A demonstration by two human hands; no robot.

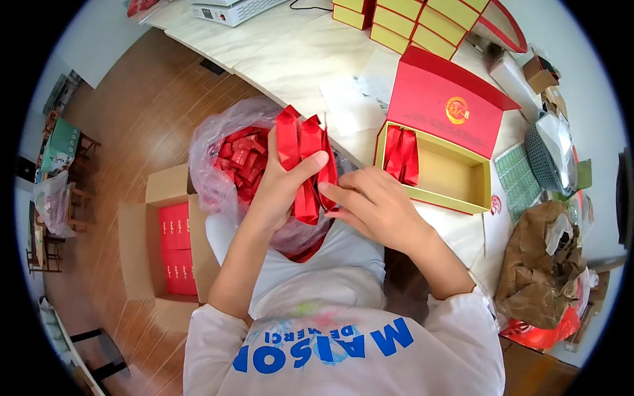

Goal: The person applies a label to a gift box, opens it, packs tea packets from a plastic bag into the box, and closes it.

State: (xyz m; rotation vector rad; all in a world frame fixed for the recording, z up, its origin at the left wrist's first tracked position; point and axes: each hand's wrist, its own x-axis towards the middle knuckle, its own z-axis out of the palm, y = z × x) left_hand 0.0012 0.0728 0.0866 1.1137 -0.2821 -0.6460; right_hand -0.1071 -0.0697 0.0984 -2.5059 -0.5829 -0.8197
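Observation:
Several shiny red packets [306, 145] stand side by side in my left hand [285, 181], its thumb across their front. My right hand [373, 203] pinches the lower edge of the rightmost packet. Below them, a clear plastic bag [212, 148] holds many small red packets [243, 158] at my lap. On the table to the right lies an open gift box [456, 177] with a red lid [442, 99] and yellow inside. Red packets [401, 155] stand at its left end; the rest of its inside is bare.
A cardboard carton [139, 251] with red boxes [177, 247] stands on the floor at left. Yellow-sided boxes [422, 23] are stacked at the table's back. Papers [350, 105], a basket [545, 158], a green mat [518, 175] and a brown bag [538, 264] lie farther right.

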